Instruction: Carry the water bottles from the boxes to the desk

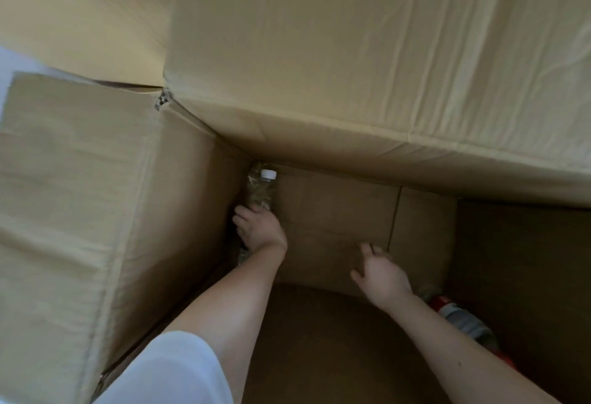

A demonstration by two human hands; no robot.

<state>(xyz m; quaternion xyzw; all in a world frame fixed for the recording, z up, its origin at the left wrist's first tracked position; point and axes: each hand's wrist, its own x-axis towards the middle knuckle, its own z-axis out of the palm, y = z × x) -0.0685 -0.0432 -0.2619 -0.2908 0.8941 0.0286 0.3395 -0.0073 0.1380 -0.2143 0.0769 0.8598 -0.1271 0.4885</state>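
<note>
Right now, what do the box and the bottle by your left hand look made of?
The box looks like brown cardboard, matte, going by its creased flaps and fold lines. The bottle looks like clear thin plastic, shiny: cardboard shows through and it glints. Its cap is white, opaque, probably plastic.

The cardboard box is plain brown inside, darkening to a deep shadowed brown along its right wall and near edge. Its raised flaps are a paler, yellowish tan with faint lengthwise ribbing. In the far left corner the water bottle is clear and glinting, topped by a white cap. Towards the near right edge lies something red and grey, too blurred to identify. The sleeve is white.
</note>
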